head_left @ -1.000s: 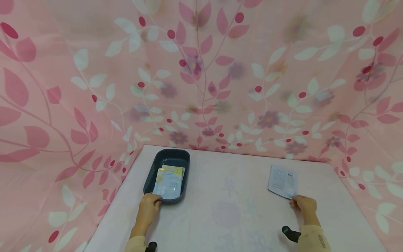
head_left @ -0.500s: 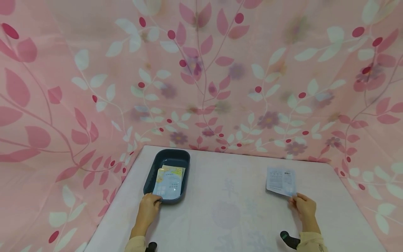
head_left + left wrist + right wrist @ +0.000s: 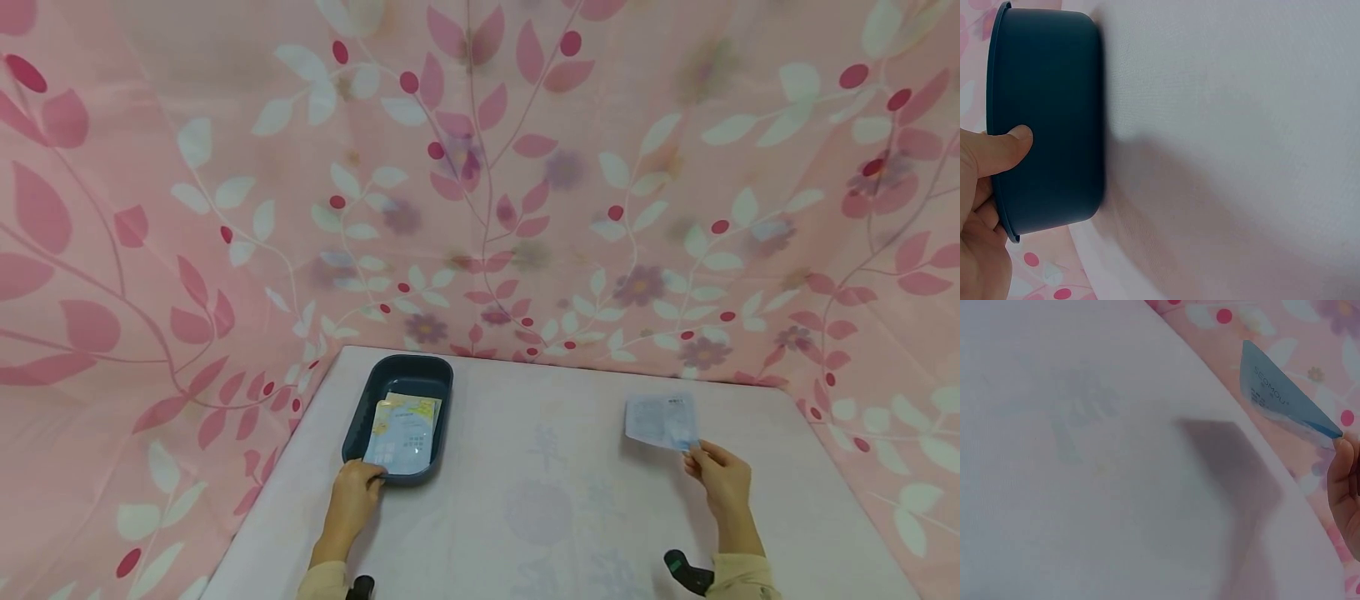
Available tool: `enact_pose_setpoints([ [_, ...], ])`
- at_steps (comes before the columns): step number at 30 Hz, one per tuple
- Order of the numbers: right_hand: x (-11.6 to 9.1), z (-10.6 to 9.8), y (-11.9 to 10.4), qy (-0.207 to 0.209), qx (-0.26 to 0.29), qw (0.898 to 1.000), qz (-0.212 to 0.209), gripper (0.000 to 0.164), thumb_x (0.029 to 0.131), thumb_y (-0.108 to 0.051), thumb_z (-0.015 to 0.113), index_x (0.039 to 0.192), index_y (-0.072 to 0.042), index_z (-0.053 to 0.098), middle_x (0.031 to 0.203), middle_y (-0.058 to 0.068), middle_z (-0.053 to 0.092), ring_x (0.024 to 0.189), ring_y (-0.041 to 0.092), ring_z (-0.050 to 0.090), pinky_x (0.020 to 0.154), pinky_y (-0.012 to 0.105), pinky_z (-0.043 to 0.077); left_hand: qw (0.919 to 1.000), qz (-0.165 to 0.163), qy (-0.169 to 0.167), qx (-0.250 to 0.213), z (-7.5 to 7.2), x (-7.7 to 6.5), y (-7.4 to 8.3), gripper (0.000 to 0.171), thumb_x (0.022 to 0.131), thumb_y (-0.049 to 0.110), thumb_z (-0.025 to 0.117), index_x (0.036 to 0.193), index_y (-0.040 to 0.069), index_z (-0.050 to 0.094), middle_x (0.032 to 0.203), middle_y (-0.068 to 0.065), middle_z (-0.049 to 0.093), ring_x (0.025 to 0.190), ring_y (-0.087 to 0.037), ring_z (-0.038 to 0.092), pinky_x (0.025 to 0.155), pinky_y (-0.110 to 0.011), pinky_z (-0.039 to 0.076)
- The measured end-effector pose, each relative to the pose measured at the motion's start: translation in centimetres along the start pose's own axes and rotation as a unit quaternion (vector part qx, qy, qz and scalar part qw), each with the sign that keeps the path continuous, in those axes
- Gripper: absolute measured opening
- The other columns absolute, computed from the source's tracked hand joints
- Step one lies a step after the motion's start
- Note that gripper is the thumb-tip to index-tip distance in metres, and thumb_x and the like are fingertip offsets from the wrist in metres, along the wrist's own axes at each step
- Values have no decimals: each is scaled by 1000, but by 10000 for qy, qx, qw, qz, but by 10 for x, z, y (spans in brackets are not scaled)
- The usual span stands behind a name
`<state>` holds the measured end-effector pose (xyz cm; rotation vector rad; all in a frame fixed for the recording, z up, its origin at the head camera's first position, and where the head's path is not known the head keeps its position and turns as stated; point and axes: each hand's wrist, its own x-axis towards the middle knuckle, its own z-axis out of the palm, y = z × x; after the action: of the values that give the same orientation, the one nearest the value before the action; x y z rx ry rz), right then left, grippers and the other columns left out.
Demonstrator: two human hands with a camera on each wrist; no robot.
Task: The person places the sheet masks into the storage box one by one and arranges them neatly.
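On the left of the table stands a dark blue rectangular tray (image 3: 414, 365) holding flat packets, a light blue one (image 3: 401, 442) on top of a yellowish one (image 3: 435, 403). My left hand (image 3: 356, 497) grips the tray's near rim; in the left wrist view the thumb lies on the outside wall of the tray (image 3: 1047, 81). Over at the right, my right hand (image 3: 722, 477) pinches a light blue flat packet (image 3: 660, 421) by its near corner. The right wrist view shows that packet (image 3: 1282, 394) tilted above the table, its shadow on the cloth and "SEOMOU" printed on it.
A white cloth with faint printed marks covers the table (image 3: 540, 533). Pink floral fabric (image 3: 480, 167) hangs behind the table and along both sides. Dark curved pieces (image 3: 686, 573) stick out by the sleeves at both wrists.
My right hand has raised the packet off the table and shifted it a little to the left, tilting it. The left hand and the tray have stayed in place.
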<state>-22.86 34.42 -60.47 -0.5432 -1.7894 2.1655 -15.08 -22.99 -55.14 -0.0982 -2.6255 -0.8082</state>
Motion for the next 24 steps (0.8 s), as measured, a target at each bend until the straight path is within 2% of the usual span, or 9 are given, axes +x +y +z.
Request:
enact_pose_setpoints([
  [2,-8,7,-12,-184,-111,9996,-160,12,84,-7,69,85,-18,68,69,-2,68,60,7,66,57,22,54,10000,4,0,-2,0,0,0,16,69,-12,72,74,3,71,76,-7,67,80,-26,59,76,-45,50],
  [3,-14,10,-19,-343,15,9992,-225,10,84,-5,68,87,-15,69,70,-1,69,61,9,67,57,23,55,10000,2,-6,-4,0,0,1,16,69,-12,72,74,3,71,76,-7,68,80,-26,59,76,-46,50],
  [5,-31,23,-40,-402,-78,9987,-310,8,85,-4,66,90,-10,69,70,-1,68,60,9,66,57,23,55,10000,1,-22,-7,0,0,1,15,69,-12,71,75,2,71,76,-7,68,81,-27,60,77,-46,49],
  [8,-54,43,-70,-314,-132,9992,-211,13,87,1,61,86,-10,68,68,-3,67,58,7,65,56,21,54,10000,-13,-35,-25,-1,0,2,14,70,-12,71,75,2,71,77,-8,68,83,-28,60,80,-47,49],
  [11,-70,57,-89,-231,-123,9997,26,23,87,4,59,78,-16,66,65,-4,66,56,5,64,56,19,53,10000,4,18,-36,-1,0,2,14,70,-12,71,75,2,71,77,-9,69,87,-32,61,83,-50,48],
  [13,-74,63,-96,-194,-9,9996,193,29,87,5,58,73,-19,66,64,-4,65,55,5,63,56,19,53,9999,75,89,-29,-1,-1,1,15,69,-13,71,74,1,71,77,-10,69,89,-35,62,85,-52,47],
  [17,-79,73,-101,-183,15,9996,211,33,87,6,58,70,-20,68,63,-3,65,54,5,62,55,19,53,9993,241,272,35,1,-2,0,18,65,-15,73,72,1,70,74,-9,68,85,-34,63,83,-51,48],
  [24,-87,91,-99,-392,-85,9992,-22,21,87,5,59,81,-13,67,66,-3,65,57,6,63,57,20,53,9991,317,293,45,2,-2,0,19,64,-15,73,72,1,70,73,-9,68,83,-33,62,81,-50,48],
])
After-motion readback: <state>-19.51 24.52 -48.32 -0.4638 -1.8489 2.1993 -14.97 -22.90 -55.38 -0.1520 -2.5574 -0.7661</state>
